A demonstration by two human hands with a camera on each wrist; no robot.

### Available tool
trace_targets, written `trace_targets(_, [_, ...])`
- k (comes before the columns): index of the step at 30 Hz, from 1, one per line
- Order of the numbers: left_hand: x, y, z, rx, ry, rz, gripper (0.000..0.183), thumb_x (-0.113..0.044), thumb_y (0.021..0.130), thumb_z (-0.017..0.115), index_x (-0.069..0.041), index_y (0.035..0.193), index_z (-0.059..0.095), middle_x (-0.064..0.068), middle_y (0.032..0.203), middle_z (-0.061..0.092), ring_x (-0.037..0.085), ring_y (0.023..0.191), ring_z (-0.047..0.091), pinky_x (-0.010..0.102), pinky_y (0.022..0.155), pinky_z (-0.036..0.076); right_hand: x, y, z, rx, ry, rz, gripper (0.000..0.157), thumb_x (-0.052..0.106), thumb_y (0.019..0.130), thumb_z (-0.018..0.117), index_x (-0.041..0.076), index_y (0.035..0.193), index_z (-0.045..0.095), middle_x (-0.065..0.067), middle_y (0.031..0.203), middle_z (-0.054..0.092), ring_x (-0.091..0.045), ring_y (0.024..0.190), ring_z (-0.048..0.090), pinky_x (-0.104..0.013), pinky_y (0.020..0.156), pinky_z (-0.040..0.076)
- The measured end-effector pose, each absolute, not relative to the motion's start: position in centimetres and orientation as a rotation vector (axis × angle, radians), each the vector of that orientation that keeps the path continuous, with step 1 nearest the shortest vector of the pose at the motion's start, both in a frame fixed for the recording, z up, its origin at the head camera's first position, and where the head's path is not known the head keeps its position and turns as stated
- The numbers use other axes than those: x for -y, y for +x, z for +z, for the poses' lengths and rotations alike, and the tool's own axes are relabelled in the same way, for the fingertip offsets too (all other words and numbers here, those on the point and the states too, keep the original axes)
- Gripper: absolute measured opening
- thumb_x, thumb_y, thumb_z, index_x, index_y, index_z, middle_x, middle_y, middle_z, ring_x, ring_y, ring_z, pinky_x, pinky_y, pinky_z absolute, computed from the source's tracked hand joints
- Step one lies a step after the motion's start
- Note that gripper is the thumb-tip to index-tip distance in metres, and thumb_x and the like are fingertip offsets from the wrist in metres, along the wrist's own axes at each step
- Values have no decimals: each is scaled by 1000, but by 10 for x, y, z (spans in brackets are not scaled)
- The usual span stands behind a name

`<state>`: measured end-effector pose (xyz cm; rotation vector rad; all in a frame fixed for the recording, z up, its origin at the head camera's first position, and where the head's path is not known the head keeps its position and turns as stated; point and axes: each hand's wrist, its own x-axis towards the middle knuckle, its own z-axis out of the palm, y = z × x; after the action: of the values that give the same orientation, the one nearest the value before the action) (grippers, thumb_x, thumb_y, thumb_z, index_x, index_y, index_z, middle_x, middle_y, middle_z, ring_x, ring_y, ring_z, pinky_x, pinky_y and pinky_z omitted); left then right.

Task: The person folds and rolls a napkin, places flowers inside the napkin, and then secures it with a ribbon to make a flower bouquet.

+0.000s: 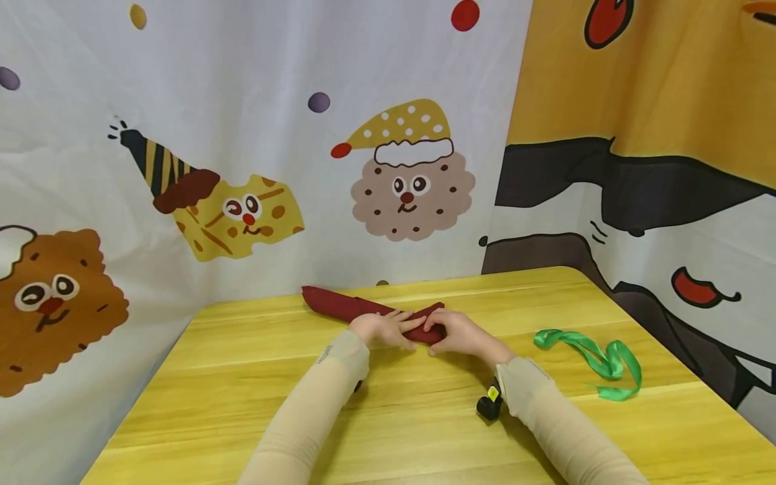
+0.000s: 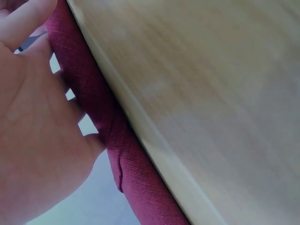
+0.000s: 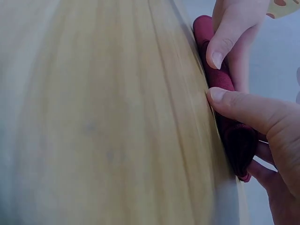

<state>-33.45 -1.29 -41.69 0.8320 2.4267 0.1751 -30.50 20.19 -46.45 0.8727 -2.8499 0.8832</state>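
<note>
A dark red cloth (image 1: 339, 304), rolled into a long tube, lies slantwise near the table's far edge. My left hand (image 1: 386, 329) rests over its right part, fingers stretched out and spread towards the right hand. At the right end of the roll, my right hand (image 1: 457, 333) pinches the cloth between thumb and curled fingers. The right wrist view shows the right thumb (image 3: 243, 105) on the near side of the roll, beside its open, layered end (image 3: 241, 147). A loose fold (image 2: 119, 171) runs along the cloth in the left wrist view.
A curled green ribbon (image 1: 609, 364) lies on the right of the wooden table (image 1: 242, 377). Behind the table hangs a white curtain (image 1: 254, 81) with cartoon prints. A small black device (image 1: 488, 406) is at the right wrist.
</note>
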Motion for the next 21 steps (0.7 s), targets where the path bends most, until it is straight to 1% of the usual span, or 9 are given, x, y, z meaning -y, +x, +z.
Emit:
trace_targets(5, [14, -336, -418, -2394, 816, 216, 74, -51, 94, 57, -37, 155, 17, -8, 162, 3, 18, 147, -4, 51, 115, 1, -198, -306, -464, 2853, 862, 851, 32, 22, 73, 87, 15, 96, 66, 2, 105, 62, -19, 98, 58, -39, 87, 47])
trace_targets(9, [13, -335, -417, -2395, 811, 187, 74, -50, 94, 57, -37, 155, 16, -8, 162, 3, 17, 147, -4, 51, 115, 2, -196, -305, -461, 2870, 814, 829, 25, 14, 75, 84, 14, 94, 67, 1, 101, 63, -21, 97, 59, -40, 86, 47])
trace_targets(13, [14, -331, -415, -2404, 806, 165, 75, -50, 94, 57, -42, 154, 14, -9, 162, 2, 18, 147, -3, 53, 114, 8, -194, -302, -458, 2862, 781, 825, 21, 10, 75, 82, 13, 90, 68, 2, 94, 64, -19, 90, 60, -39, 81, 48])
trace_targets(16, [16, -326, -412, -2405, 811, 149, 74, -50, 94, 58, -43, 154, 15, -9, 162, 3, 19, 147, 0, 53, 113, 13, -193, -298, -455, 2840, 788, 822, 19, 9, 75, 82, 12, 86, 68, 3, 89, 65, -16, 83, 58, -37, 77, 47])
trace_targets(21, [19, -315, -408, -2404, 869, 40, 73, -50, 94, 57, -40, 154, 16, -8, 162, 6, 20, 147, 5, 50, 113, 16, -189, -287, -452, 2819, 822, 782, 16, 11, 76, 81, 15, 83, 68, 6, 84, 64, -12, 77, 56, -33, 73, 47])
